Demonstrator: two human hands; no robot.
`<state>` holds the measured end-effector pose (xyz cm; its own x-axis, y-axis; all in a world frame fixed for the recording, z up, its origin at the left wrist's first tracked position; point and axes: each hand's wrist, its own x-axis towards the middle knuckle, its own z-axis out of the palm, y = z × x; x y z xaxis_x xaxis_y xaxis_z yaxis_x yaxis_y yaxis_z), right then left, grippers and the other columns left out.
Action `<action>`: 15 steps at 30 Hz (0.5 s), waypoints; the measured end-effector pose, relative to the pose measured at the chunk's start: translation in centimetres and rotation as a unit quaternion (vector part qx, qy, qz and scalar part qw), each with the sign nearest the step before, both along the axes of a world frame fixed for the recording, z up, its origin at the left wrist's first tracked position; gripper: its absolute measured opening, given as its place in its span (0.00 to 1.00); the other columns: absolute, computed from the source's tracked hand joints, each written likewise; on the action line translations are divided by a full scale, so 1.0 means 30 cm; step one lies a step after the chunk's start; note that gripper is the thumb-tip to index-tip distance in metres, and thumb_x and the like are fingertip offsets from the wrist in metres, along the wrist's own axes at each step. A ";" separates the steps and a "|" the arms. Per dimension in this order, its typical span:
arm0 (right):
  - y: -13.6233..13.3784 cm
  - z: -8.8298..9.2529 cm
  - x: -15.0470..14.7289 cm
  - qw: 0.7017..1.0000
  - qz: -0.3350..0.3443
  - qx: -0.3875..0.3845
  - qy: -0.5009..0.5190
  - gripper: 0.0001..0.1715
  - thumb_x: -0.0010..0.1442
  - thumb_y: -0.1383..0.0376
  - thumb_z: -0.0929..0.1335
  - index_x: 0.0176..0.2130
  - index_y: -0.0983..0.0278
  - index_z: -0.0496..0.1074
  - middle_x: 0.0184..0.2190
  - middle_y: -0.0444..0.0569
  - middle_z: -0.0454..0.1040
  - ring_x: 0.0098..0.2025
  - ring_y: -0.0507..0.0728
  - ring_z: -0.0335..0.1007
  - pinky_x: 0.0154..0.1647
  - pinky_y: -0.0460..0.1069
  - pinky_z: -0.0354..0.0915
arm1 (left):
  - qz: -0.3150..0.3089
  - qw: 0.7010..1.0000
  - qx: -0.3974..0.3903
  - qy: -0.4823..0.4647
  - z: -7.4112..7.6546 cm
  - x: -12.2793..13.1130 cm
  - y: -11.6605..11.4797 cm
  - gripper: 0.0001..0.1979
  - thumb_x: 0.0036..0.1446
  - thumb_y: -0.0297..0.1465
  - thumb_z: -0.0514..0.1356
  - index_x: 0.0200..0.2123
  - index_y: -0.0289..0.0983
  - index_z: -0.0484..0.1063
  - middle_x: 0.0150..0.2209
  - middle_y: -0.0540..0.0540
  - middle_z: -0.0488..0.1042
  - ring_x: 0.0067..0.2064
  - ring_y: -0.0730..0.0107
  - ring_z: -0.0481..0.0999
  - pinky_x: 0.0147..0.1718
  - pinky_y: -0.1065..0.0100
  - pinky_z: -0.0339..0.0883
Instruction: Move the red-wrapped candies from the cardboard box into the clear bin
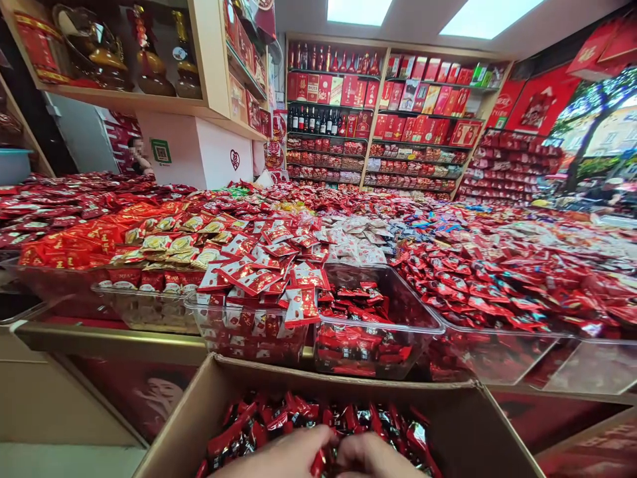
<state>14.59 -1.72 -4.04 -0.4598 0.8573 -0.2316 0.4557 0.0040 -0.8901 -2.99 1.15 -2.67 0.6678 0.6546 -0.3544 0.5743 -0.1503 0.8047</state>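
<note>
Item: one open cardboard box [458, 425], set before you at the near side of the bench [124, 340], its far rim in front of the clear bins. Contents: red-and-black wrapped packets [239, 431], loosely heaped, lying well below the rim.

Your left hand [283, 458]: down inside the box, fingers bent in among the packets; whether it grasps any, you cannot tell from this view. Your right hand [378, 458]: close beside the left, fingers curled downward into the same heap; its grasp is likewise hidden. One packet shows between the two.

Directly beyond the box: one clear plastic bin [415, 302], partly filled with similar red-and-black packets [355, 307], its right portion bare. To its left: white-and-red packets [249, 272], heaped above their bin's rim, a few leaning over the front edge. Further left: gold-and-red packets [182, 242], then bright red pouches [74, 245]. Behind the partly filled bin: white packets [355, 240]. To its right: a broad heap of glossy red packets [472, 279].

Background: wall shelves [382, 99] stocked with bottles [318, 121] and red gift boxes [421, 129]; upper left, a wooden cabinet [149, 105] holding amber vessels [154, 74]; below it, a green sign [160, 151].
</note>
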 end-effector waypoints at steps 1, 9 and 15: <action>0.008 0.004 0.005 1.000 -0.012 0.001 0.005 0.07 0.43 0.63 0.65 0.24 0.66 0.68 0.17 0.40 0.63 0.21 0.47 0.57 0.19 0.41 0.51 | 0.015 1.000 -0.009 -0.020 0.012 0.005 0.006 0.21 0.39 0.39 0.60 0.40 0.41 0.64 0.36 0.50 0.69 0.36 0.66 0.67 0.33 0.69 0.59; -0.001 0.089 0.009 0.972 -0.155 -0.065 0.167 0.17 0.44 0.55 0.64 0.23 0.67 0.60 0.17 0.43 0.66 0.16 0.47 0.58 0.17 0.42 0.55 | 0.175 0.941 -0.157 -0.244 0.078 0.061 0.010 0.20 0.42 0.32 0.59 0.40 0.36 0.57 0.26 0.52 0.67 0.24 0.76 0.65 0.21 0.74 0.57; -0.013 0.139 0.005 0.946 -0.177 -0.101 0.252 0.17 0.45 0.56 0.65 0.24 0.67 0.57 0.19 0.44 0.67 0.18 0.48 0.63 0.17 0.43 0.58 | 0.178 0.920 -0.150 -0.316 0.105 0.055 0.014 0.11 0.44 0.29 0.59 0.33 0.34 0.62 0.29 0.50 0.68 0.31 0.74 0.67 0.33 0.69 0.59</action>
<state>14.73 -2.13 0.13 -0.2477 0.9396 -0.2362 -0.0852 -0.2639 -0.9608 -1.34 1.56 0.48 0.5642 0.8080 -0.1699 -0.0522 0.2403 0.9693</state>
